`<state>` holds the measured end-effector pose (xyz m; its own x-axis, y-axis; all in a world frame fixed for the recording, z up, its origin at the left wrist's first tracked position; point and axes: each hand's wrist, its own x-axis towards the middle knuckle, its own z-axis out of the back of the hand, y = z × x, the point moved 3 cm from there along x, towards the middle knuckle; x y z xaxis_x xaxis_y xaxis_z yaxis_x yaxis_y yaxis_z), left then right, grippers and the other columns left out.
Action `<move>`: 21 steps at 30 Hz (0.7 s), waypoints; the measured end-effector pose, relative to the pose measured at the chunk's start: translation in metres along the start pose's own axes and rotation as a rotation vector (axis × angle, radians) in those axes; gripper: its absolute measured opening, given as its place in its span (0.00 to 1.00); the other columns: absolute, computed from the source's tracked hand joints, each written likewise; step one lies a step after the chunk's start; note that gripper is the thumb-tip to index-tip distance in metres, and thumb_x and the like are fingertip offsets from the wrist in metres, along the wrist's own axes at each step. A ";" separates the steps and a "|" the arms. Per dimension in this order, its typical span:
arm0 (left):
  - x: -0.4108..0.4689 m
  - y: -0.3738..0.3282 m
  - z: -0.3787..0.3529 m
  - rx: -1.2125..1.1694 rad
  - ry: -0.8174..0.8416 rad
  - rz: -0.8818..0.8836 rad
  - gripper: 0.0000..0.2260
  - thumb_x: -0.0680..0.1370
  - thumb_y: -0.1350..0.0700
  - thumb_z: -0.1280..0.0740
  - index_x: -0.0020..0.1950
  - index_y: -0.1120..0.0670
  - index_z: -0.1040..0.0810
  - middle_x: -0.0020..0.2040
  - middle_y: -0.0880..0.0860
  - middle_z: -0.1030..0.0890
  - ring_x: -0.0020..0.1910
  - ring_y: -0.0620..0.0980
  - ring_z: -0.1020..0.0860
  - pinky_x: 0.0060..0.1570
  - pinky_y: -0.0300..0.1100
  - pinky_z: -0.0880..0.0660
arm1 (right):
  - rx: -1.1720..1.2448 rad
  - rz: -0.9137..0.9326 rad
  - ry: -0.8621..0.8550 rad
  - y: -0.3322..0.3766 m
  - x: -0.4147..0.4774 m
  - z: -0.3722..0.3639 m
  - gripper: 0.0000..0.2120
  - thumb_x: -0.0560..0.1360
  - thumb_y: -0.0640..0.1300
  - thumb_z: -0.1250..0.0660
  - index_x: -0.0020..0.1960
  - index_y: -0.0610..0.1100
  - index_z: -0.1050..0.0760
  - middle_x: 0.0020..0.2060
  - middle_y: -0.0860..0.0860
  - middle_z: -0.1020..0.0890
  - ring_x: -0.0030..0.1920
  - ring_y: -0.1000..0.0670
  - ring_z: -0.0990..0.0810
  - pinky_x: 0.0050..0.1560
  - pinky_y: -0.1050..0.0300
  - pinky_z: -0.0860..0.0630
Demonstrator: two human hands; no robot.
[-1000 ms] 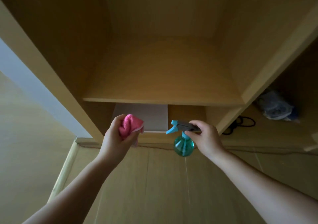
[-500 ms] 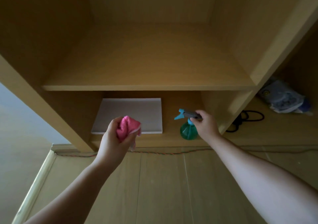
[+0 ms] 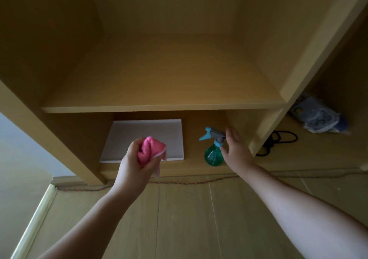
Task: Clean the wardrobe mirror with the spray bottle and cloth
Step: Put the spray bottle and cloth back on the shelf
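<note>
A green spray bottle [image 3: 212, 156] with a blue and grey trigger head stands upright on the bottom shelf of the wooden wardrobe [image 3: 159, 107]. My right hand [image 3: 235, 149] is just to its right with fingers spread, touching or nearly touching the bottle's neck without gripping it. My left hand [image 3: 135, 165] hovers in front of the lower shelf, closed around a bunched pink cloth [image 3: 150, 149]. No mirror shows in this view.
A flat white board [image 3: 145, 139] lies on the bottom shelf, left of the bottle. The right compartment holds a black cable coil [image 3: 278, 141] and a plastic-wrapped package [image 3: 316, 117]. A twisted cord [image 3: 179, 183] runs along the wardrobe base on the wooden floor.
My right hand carried the spray bottle forward, set it on the bottom shelf and loosened its fingers. The left hand kept the cloth and shifted little. The camera moved closer.
</note>
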<state>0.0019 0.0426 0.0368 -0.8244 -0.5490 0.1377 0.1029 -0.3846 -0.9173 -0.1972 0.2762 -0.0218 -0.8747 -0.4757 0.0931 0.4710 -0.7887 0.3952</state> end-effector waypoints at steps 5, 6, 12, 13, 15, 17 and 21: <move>0.001 0.002 -0.002 -0.007 0.001 -0.002 0.16 0.72 0.57 0.26 0.56 0.46 0.27 0.41 0.47 0.19 0.38 0.42 0.20 0.36 0.36 0.25 | -0.315 0.401 -0.007 0.000 -0.035 -0.003 0.23 0.76 0.39 0.34 0.71 0.39 0.31 0.69 0.43 0.28 0.68 0.43 0.28 0.67 0.52 0.32; 0.002 0.003 -0.002 -0.011 -0.003 0.004 0.17 0.72 0.57 0.26 0.56 0.46 0.27 0.42 0.48 0.19 0.39 0.42 0.20 0.37 0.37 0.25 | -0.359 0.465 0.088 -0.002 -0.041 -0.011 0.23 0.77 0.39 0.36 0.71 0.40 0.31 0.70 0.44 0.28 0.69 0.43 0.29 0.68 0.50 0.33; 0.001 0.011 -0.001 -0.017 0.017 0.008 0.17 0.72 0.56 0.26 0.56 0.46 0.27 0.43 0.50 0.18 0.38 0.44 0.19 0.34 0.35 0.25 | -0.464 0.348 0.457 -0.014 -0.040 -0.044 0.27 0.81 0.38 0.48 0.79 0.44 0.48 0.79 0.49 0.50 0.78 0.45 0.51 0.77 0.51 0.56; 0.001 0.012 0.001 -0.018 0.014 0.007 0.16 0.72 0.56 0.26 0.56 0.46 0.27 0.43 0.51 0.18 0.38 0.44 0.19 0.34 0.35 0.25 | -0.460 0.325 0.466 -0.013 -0.037 -0.047 0.28 0.81 0.38 0.48 0.79 0.45 0.49 0.79 0.49 0.51 0.78 0.45 0.52 0.77 0.50 0.56; 0.001 0.013 0.004 -0.014 -0.003 0.010 0.16 0.72 0.55 0.26 0.56 0.46 0.27 0.42 0.50 0.18 0.38 0.43 0.19 0.33 0.33 0.26 | -0.455 0.276 0.466 -0.011 -0.029 -0.050 0.29 0.80 0.36 0.47 0.79 0.45 0.50 0.79 0.49 0.53 0.78 0.45 0.54 0.77 0.50 0.57; 0.002 0.014 0.007 -0.015 -0.022 0.021 0.17 0.72 0.55 0.26 0.56 0.45 0.27 0.43 0.49 0.19 0.39 0.42 0.19 0.33 0.31 0.26 | -0.462 0.245 0.454 -0.011 -0.023 -0.054 0.29 0.80 0.36 0.46 0.79 0.44 0.50 0.79 0.49 0.54 0.78 0.45 0.54 0.77 0.51 0.56; 0.003 0.012 0.010 -0.020 -0.024 0.019 0.18 0.71 0.55 0.26 0.56 0.46 0.27 0.42 0.48 0.18 0.38 0.42 0.19 0.34 0.31 0.25 | -0.447 0.200 0.462 -0.012 -0.013 -0.059 0.30 0.80 0.37 0.44 0.79 0.43 0.50 0.79 0.50 0.56 0.78 0.46 0.54 0.76 0.53 0.55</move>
<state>0.0067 0.0289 0.0301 -0.8090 -0.5735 0.1288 0.1070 -0.3593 -0.9271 -0.1844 0.2693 -0.0817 -0.6736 -0.6687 -0.3147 0.7079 -0.7061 -0.0148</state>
